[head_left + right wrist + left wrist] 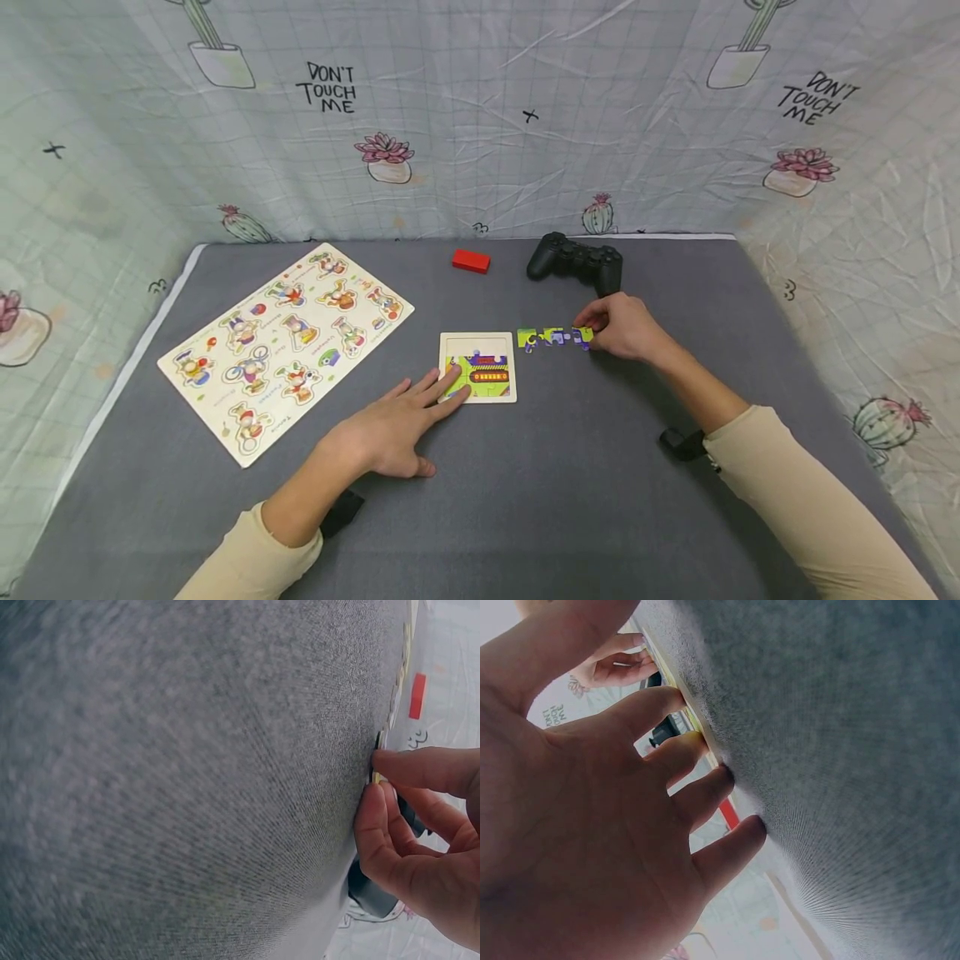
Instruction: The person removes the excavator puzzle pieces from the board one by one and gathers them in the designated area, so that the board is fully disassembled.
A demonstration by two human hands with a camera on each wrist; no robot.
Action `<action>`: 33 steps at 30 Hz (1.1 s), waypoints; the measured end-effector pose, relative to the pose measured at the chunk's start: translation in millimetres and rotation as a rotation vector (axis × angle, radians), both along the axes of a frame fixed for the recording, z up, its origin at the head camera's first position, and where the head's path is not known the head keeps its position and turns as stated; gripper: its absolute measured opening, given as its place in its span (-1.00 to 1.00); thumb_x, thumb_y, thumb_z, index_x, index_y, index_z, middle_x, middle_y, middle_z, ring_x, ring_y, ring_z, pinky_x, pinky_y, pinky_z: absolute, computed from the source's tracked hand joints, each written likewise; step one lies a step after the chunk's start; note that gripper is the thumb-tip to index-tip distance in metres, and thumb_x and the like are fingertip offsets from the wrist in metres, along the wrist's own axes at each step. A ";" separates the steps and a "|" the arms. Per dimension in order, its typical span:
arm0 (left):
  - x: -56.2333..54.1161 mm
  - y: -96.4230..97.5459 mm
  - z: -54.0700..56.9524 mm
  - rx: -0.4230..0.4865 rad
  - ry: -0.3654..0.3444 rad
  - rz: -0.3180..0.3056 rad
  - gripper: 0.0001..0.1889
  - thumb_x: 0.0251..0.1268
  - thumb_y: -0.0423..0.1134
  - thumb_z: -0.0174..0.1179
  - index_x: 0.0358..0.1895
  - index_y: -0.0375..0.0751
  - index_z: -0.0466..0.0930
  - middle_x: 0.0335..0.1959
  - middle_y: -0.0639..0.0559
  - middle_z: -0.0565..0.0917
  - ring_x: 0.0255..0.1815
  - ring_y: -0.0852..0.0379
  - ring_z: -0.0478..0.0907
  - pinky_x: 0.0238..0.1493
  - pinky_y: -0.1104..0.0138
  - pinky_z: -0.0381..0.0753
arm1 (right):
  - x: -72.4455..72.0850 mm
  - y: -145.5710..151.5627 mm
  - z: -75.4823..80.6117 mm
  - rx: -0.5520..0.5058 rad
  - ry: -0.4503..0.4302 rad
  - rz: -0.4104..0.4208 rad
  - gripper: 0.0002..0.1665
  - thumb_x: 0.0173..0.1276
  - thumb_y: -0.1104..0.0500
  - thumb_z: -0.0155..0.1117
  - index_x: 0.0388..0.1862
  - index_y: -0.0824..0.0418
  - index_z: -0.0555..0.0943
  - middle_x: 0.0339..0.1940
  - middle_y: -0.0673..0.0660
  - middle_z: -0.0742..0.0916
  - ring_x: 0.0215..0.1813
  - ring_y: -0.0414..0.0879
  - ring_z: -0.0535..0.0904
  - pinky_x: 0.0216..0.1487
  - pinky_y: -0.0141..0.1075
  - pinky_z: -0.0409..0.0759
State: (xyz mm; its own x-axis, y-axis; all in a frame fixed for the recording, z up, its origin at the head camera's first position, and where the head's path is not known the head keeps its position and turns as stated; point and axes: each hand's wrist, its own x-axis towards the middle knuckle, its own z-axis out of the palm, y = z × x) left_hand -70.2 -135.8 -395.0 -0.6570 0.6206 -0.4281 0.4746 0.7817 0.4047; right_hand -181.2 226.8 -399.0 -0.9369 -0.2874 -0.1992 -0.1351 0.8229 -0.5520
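A small square jigsaw tray [477, 342] with a pale wooden rim lies mid-table, its lower part filled with green, yellow and purple pieces. My left hand [393, 427] spreads its fingers, index and middle fingertips resting on the tray's left side; the other fingertips touch the cloth in the left wrist view. Right of the tray, a row of loose jigsaw pieces [556, 337] lies on the cloth. At the right end of this row, my right hand [626, 327] pinches a green and purple jigsaw piece [582, 335] between thumb and fingers. Those fingers partly hide the piece.
A large picture puzzle board [277, 342] lies slanted at the left. Behind the tray sits a red block [471, 261], and a black game controller [576, 260] lies just beyond my right hand. A printed cloth backdrop [465, 150] rises along the table's back and sides.
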 end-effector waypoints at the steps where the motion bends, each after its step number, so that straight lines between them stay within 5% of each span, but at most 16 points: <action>1: 0.2 -0.3 0.1 0.001 -0.002 0.002 0.13 0.15 -0.08 0.55 0.72 0.09 -0.01 0.77 0.06 -0.23 0.77 -0.09 -0.26 0.70 -0.13 -0.12 | -0.3 0.0 -0.2 -0.001 0.003 0.006 -0.64 0.19 0.41 0.46 -0.01 0.26 0.80 -0.12 0.21 0.83 -0.05 0.07 0.71 0.01 -0.02 0.64; 21: 0.0 -1.2 1.7 -0.009 0.008 0.000 0.13 0.14 -0.08 0.55 0.72 0.10 0.00 0.77 0.05 -0.21 0.77 -0.10 -0.23 0.69 -0.16 -0.10 | 1.7 1.1 0.6 -0.028 -0.004 0.029 -0.55 0.12 0.47 0.48 0.04 0.31 0.76 -0.10 0.24 0.80 -0.02 0.11 0.69 0.10 0.05 0.61; 33: 0.7 -0.9 2.8 0.012 0.040 -0.019 0.13 0.12 -0.09 0.58 0.71 0.02 0.04 0.77 0.00 -0.17 0.77 -0.13 -0.17 0.67 -0.20 -0.05 | 15.6 -24.5 11.0 0.005 0.125 0.063 -0.62 0.22 0.32 0.50 0.06 0.25 0.77 0.03 0.28 0.70 0.10 0.21 0.65 0.19 0.15 0.54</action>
State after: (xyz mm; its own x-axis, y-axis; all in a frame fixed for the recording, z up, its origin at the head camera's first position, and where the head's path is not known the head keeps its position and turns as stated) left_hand -69.6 -136.7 -392.1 -0.6616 0.6378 -0.3944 0.5050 0.7677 0.3944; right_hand -165.6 202.4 -388.0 -0.9344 -0.3462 -0.0840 -0.2542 0.8132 -0.5236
